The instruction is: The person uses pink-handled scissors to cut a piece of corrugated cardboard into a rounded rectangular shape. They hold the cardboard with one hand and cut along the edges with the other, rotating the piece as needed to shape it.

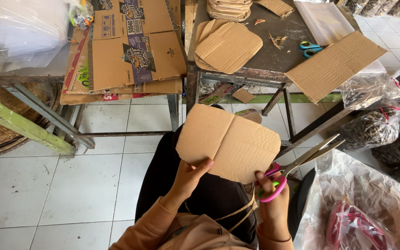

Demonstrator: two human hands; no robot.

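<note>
Your left hand (188,178) pinches the cardboard piece (228,141) steady; your right hand (271,194) grips pink-handled scissors (297,166), blades parted, trimming its edge.

small packing workshop, cardboard stacks (230,46) on metal table (274,58) (tiled floor (47,185))

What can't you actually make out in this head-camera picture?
- Right hand: its fingers in the pink scissors are partly hidden behind the cardboard piece.
- Left hand: fingertips hidden behind that cardboard.
- Blue scissors on the table: blades covered by a cardboard sheet.
- Dark bags: contents too small to tell.
</note>
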